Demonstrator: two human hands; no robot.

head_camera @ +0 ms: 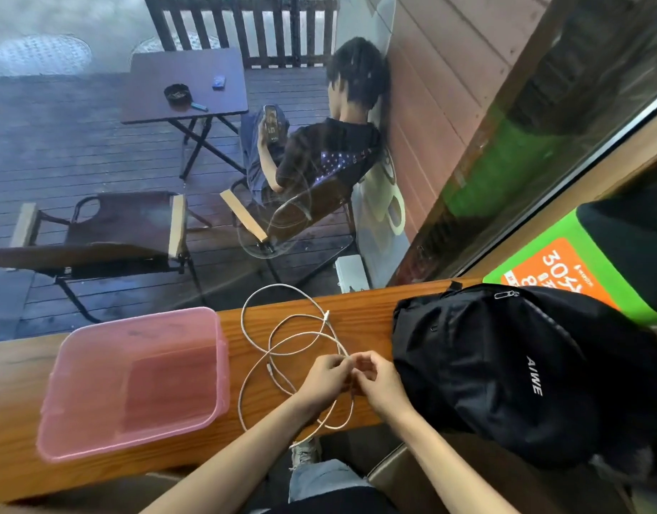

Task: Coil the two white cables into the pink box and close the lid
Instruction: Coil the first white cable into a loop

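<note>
Both hands meet over the table, and each grip is pinched shut on white cable: the left hand (325, 380) nips a strand at its fingertips, the right hand (379, 382) nips it just beside, thumbs nearly touching. From the head view, the white cables (282, 350) sprawl in loose overlapping loops on the wooden table (356, 309), one loop arching up toward the window glass, another drooping off the near edge. Where one cable ends and the other begins is hard to make out in the tangle. The pink box (134, 380) sits open just left of the loops, translucent, nothing visible inside it. A black backpack (523, 365) lies close on the right, touching the table's far right end. Beyond the glass, a seated person (319, 150) holds a phone on a wooden deck.
</note>
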